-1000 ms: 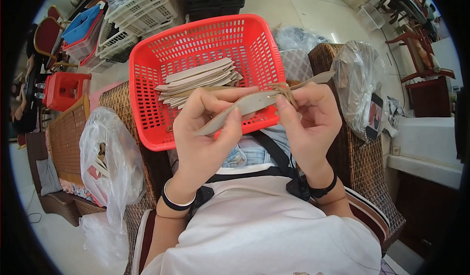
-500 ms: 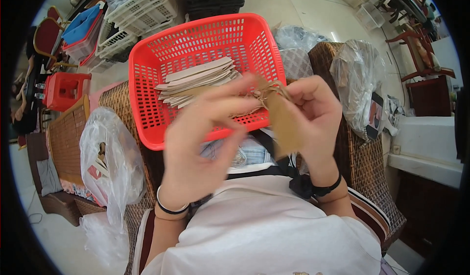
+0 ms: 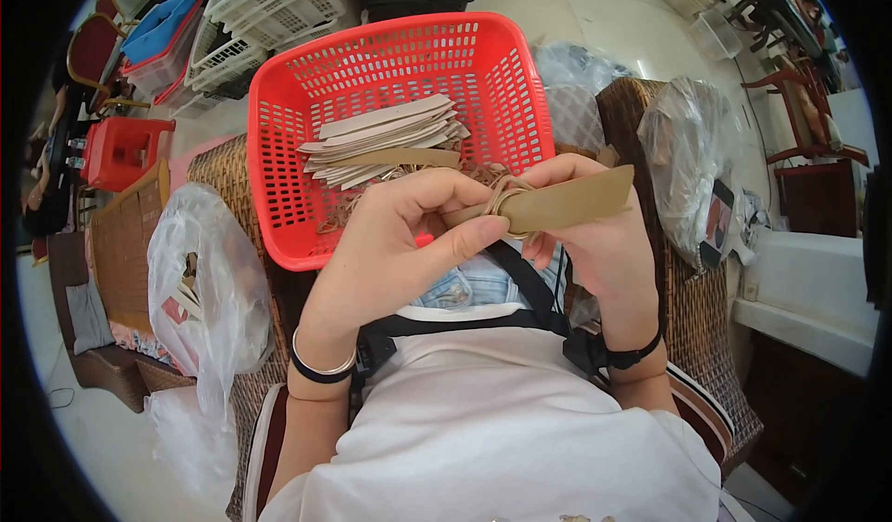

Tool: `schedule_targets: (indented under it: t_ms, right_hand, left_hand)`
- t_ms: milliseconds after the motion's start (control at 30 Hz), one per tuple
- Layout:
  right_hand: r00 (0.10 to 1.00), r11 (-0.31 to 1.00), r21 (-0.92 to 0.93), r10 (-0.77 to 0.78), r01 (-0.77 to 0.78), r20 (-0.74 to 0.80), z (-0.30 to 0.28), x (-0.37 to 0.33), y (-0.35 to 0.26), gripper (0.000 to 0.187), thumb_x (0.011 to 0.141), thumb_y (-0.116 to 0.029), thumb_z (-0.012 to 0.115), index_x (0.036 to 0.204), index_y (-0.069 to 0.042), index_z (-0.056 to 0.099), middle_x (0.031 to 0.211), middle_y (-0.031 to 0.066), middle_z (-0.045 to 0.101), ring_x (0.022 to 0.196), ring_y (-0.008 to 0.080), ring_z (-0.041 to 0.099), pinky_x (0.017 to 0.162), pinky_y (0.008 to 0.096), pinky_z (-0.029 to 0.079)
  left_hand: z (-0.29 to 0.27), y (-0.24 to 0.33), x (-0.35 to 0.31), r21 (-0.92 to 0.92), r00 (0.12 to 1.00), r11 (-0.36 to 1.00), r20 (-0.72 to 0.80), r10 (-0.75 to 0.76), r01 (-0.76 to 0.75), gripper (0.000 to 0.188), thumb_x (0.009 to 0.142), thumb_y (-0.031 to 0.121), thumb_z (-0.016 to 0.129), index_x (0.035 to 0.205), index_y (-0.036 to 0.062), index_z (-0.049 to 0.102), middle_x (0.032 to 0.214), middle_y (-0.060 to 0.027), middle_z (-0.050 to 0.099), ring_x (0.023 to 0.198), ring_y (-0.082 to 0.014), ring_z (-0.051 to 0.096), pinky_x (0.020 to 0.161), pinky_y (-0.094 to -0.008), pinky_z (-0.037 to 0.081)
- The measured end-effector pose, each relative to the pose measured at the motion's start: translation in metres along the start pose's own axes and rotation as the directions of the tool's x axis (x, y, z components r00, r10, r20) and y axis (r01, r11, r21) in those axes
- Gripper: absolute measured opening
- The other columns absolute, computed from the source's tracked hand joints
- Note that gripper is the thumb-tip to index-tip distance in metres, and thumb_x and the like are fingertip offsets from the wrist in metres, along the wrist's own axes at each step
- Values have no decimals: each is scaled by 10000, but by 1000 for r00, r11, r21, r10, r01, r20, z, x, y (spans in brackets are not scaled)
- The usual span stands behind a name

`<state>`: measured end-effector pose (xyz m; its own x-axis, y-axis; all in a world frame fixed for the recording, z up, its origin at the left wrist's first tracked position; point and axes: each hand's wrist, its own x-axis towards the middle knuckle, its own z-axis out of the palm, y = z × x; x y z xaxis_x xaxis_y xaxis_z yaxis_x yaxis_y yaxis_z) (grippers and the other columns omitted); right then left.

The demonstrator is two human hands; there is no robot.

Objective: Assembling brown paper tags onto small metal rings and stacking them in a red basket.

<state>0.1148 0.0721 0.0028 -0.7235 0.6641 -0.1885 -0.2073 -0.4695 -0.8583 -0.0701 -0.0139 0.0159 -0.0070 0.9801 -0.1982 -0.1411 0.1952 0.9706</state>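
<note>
Both hands hold one flat olive-tan strip [image 3: 571, 201] in front of my body, above the near edge of a red plastic basket [image 3: 277, 183]. Thin brown cord [image 3: 502, 192] loops around the strip. My left hand [image 3: 381, 243] pinches the looped end between thumb and fingers. My right hand [image 3: 609, 252] is closed around the strip from behind and below, some of its fingers hidden. Inside the basket lies a stack of pale flat strips [image 3: 381, 132], with a single tan strip [image 3: 400, 158] across its near side. Tangled brown cords lie beside the stack.
A clear plastic bag [image 3: 209, 280] hangs at the left over woven wicker furniture [image 3: 223, 173]. Another clear bag [image 3: 688, 141] rests on the wicker at the right. Stacked white crates [image 3: 279, 6] and a red stool [image 3: 125, 150] stand farther back.
The strip has swung from hanging downward to lying nearly level, pointing right. My left hand has moved in and closed on its corded end; my right hand keeps its hold.
</note>
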Motion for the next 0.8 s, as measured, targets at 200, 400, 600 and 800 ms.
schedule_targets:
  t_ms: [200, 400, 600, 800]
  right_hand:
    - [946, 971, -157, -217, 182, -241, 19, -7, -5, 230, 854, -14, 619, 1077, 39, 597, 846, 112, 649, 778, 162, 645, 655, 256, 527]
    - [985, 909, 381, 163, -170, 51, 17, -3, 11, 158, 869, -111, 627, 751, -50, 541, 699, 50, 569, 619, 133, 569, 467, 244, 396]
    - [971, 857, 458, 214, -237, 103, 17, 6, 15, 151, 865, -131, 614, 755, -52, 547, 661, 34, 512, 547, 123, 494, 437, 237, 346]
    - [945, 869, 405, 179, -283, 275, 2, 20, 9, 133, 866, -124, 618, 783, -38, 559, 680, 24, 522, 557, 96, 489, 442, 216, 352]
  left_hand:
    - [1, -9, 2, 352, 896, 869, -149, 419, -348, 122, 813, 10, 667, 925, -24, 633, 782, -40, 596, 674, -88, 560, 601, -228, 458]
    - [8, -12, 8, 447, 816, 818, -272, 510, -362, 114, 787, -29, 662, 896, -3, 639, 770, -70, 595, 675, -144, 599, 609, -257, 479]
    - [10, -13, 9, 556, 757, 719, -224, 614, -418, 137, 761, -46, 665, 879, 21, 651, 770, -78, 607, 694, -184, 609, 623, -273, 481]
    - [7, -13, 14, 642, 666, 558, -98, 740, -525, 179, 710, -64, 670, 861, 30, 660, 807, -78, 642, 714, -219, 621, 621, -287, 483]
